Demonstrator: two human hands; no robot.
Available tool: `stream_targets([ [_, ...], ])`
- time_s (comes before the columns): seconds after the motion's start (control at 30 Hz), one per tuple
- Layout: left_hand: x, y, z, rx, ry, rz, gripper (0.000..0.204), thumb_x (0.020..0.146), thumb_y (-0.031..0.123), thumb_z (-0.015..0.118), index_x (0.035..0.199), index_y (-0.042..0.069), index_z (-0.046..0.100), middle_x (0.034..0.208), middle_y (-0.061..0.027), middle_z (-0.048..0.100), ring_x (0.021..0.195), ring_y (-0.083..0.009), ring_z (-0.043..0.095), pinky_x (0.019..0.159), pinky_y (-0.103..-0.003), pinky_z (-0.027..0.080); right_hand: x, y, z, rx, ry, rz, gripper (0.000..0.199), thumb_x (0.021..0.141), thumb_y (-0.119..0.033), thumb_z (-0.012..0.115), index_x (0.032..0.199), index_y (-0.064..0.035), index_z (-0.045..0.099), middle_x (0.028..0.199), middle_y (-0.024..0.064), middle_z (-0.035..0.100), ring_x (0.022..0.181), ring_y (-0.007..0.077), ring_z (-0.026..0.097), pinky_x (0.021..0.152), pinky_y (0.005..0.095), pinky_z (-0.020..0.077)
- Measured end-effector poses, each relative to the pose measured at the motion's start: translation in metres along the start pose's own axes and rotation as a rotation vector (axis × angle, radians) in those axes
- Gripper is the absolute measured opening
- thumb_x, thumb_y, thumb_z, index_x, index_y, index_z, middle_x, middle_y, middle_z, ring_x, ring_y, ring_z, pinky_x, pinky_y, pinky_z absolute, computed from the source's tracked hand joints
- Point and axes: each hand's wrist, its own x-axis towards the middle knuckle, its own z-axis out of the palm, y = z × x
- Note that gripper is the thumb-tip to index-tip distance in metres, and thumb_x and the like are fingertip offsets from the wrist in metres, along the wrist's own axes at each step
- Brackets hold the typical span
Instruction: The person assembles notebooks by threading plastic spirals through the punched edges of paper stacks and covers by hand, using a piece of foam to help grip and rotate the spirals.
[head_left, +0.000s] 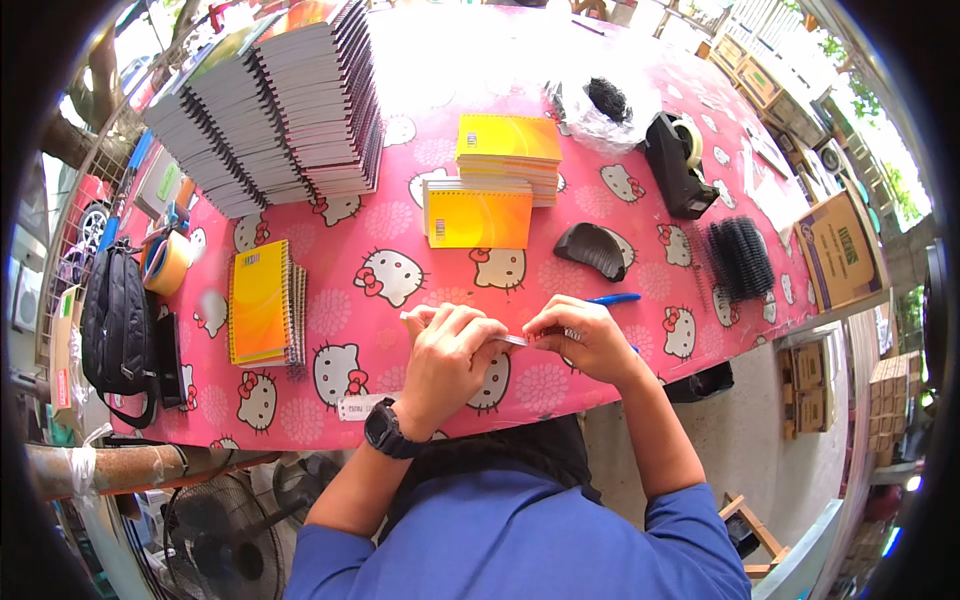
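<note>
Just above the table's near edge, my left hand point(448, 345) is closed on a thin notebook point(514, 340) seen nearly edge-on, most of it hidden by the fingers. My right hand point(582, 338) meets its right end, thumb and fingers pinched together. Something small and dark shows at those fingers, too small to make out. Behind the right hand lies a blue pen point(613, 298), partly covered. A black curved holder point(592, 250) rests farther back. Yellow spiral notebooks point(480, 218) are stacked beyond my hands, and another yellow stack point(262, 305) lies to the left.
Tall stacks of spiral-bound books point(270, 110) fill the far left of the pink tablecloth point(400, 400). At right are a tape dispenser point(682, 165), black binding coils point(740, 258) and a cardboard box point(842, 250). A black backpack point(118, 325) sits at the left edge.
</note>
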Motion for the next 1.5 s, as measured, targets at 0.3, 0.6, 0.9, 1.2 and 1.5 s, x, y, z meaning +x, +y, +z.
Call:
stream_targets([
  [0.3, 0.004, 0.001, 0.0, -0.001, -0.004, -0.007, 0.011, 0.074, 0.015, 0.07, 0.083, 0.015, 0.064, 0.081, 0.0018, 0.06, 0.084, -0.0175, 0.057, 0.081, -0.037, 0.029, -0.008, 0.003, 0.007, 0.073, 0.1, 0.065, 0.02, 0.075, 0.004, 0.069, 0.093, -0.0033, 0.065, 0.086, 0.0078, 0.061, 0.078, 0.0175, 0.062, 0.068, 0.0282, 0.0507],
  [0.6, 0.006, 0.006, 0.0, 0.007, -0.021, -0.027, 0.013, 0.073, 0.017, 0.069, 0.083, 0.016, 0.062, 0.082, 0.0026, 0.059, 0.088, -0.0176, 0.055, 0.084, -0.04, 0.027, -0.008, -0.006, 0.008, -0.075, 0.059, 0.023, 0.021, 0.076, 0.004, 0.067, 0.096, -0.0026, 0.066, 0.086, 0.0085, 0.062, 0.078, 0.0193, 0.062, 0.068, 0.0281, 0.051],
  [0.9, 0.002, 0.002, 0.003, 0.023, -0.008, -0.046, 0.013, 0.073, 0.018, 0.069, 0.084, 0.017, 0.062, 0.082, 0.0032, 0.059, 0.088, -0.0175, 0.056, 0.088, -0.043, 0.027, -0.008, -0.016, 0.008, -0.137, 0.053, 0.069, 0.026, 0.077, 0.003, 0.067, 0.102, -0.0029, 0.063, 0.085, 0.0081, 0.06, 0.075, 0.0163, 0.06, 0.066, 0.0268, 0.0488],
  [1.2, -0.004, 0.004, 0.012, 0.067, -0.049, -0.009, 0.023, 0.07, 0.024, 0.073, 0.089, 0.018, 0.062, 0.083, 0.0022, 0.059, 0.085, -0.0182, 0.057, 0.09, -0.044, 0.028, -0.009, -0.022, 0.007, -0.123, -0.008, 0.203, 0.049, 0.08, 0.002, 0.064, 0.125, -0.0063, 0.048, 0.08, 0.0081, 0.058, 0.07, 0.0169, 0.06, 0.064, 0.0296, 0.0491],
  [1.5, -0.008, 0.0, 0.004, 0.053, -0.195, 0.077, 0.02, 0.076, 0.025, 0.068, 0.093, 0.017, 0.06, 0.085, 0.0018, 0.06, 0.086, -0.0182, 0.057, 0.092, -0.045, 0.029, 0.018, 0.011, -0.035, -0.369, 0.205, 0.013, 0.031, 0.081, -0.011, 0.064, 0.112, -0.0081, 0.063, 0.102, 0.0121, 0.065, 0.103, 0.028, 0.057, 0.091, 0.0382, 0.0441],
])
